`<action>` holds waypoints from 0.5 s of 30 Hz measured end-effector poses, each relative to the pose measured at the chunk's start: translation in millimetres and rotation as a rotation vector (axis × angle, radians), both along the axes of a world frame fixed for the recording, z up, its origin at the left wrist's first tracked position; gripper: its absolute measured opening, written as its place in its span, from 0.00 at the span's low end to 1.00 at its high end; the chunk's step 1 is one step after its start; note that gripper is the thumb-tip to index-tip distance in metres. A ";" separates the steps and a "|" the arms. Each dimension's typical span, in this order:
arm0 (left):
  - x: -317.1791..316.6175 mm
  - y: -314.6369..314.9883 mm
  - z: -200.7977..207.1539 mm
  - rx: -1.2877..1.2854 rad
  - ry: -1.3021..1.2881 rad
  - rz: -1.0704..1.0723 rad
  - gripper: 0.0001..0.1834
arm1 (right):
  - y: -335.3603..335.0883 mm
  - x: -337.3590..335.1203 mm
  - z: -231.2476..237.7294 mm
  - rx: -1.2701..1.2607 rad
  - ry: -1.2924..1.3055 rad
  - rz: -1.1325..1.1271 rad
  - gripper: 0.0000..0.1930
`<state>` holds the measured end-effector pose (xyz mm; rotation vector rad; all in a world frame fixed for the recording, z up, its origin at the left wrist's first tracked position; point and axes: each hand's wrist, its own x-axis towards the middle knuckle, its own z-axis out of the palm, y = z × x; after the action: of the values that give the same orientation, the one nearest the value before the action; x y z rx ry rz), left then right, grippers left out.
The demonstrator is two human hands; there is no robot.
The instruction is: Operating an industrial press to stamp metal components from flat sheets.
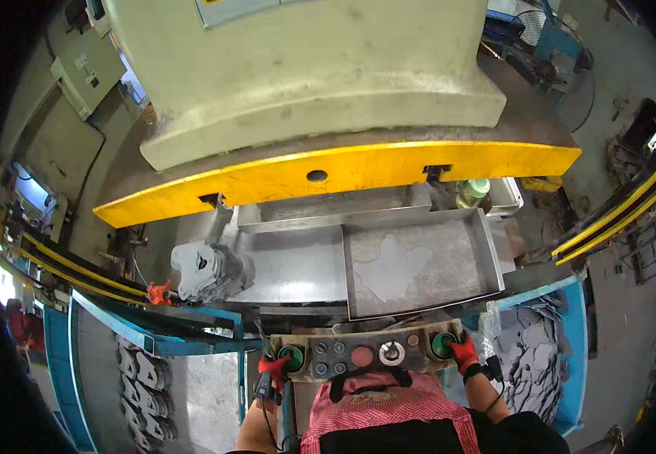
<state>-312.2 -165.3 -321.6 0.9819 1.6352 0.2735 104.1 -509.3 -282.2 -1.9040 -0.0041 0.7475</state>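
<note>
Control panel (419,357) is sitting at the lower centre of the frame. The left hand (273,366) is reaching onto its left green button (295,352), and the right hand (464,354) onto its right green button (440,346) — how wide either hand (both are wearing red gloves) is opening, I cannot tell. Right of centre, a flat grey metal blank (388,272) is lying on a metal tray (464,261) — stacked metal parts (207,271) are standing at centre left.
</note>
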 end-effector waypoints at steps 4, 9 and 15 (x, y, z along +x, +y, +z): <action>3.9 1.0 6.0 0.004 -0.065 0.034 0.31 | -2.9 0.2 -8.6 0.022 0.031 -0.030 0.33; 14.4 -7.7 35.5 0.085 -0.232 0.021 0.23 | -15.6 4.3 -43.0 0.100 -0.028 -0.041 0.26; 27.2 -16.0 75.7 -0.034 -0.118 0.090 0.16 | -1.2 51.5 58.1 -0.145 -0.413 -0.185 0.23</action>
<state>-284.9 -181.3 -245.9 0.8513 1.5734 0.3569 155.6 -510.5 -224.1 -2.1331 -0.0322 0.2270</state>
